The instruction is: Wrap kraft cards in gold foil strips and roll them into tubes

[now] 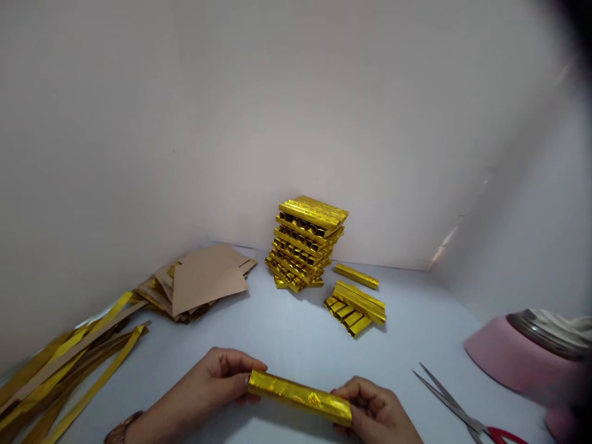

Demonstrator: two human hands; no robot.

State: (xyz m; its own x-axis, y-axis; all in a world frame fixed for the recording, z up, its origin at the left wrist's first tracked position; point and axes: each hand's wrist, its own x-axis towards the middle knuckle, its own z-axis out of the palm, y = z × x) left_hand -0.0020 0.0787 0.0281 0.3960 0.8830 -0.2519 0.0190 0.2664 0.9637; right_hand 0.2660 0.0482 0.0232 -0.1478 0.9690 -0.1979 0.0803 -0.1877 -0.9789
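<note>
Between my two hands lies a folded gold foil paper tube [300,398], long and narrow with a shiny patterned face. My left hand [226,376] pinches its left end between thumb and fingers. The right end is gripped by my right hand [374,407]. Behind them stands a tall stack of similar gold tubes [308,243], laid crosswise in layers. Right of the stack are a smaller pile of gold tubes [356,308] and a single gold tube [356,275].
Brown-backed gold paper sheets [208,277] are heaped at the left, with long gold and brown strips [69,364] nearer me. Partly opened red-handled scissors [453,404] lie at the right, near a pink object with a metallic rim [499,354]. Pale walls [300,123] close off the back.
</note>
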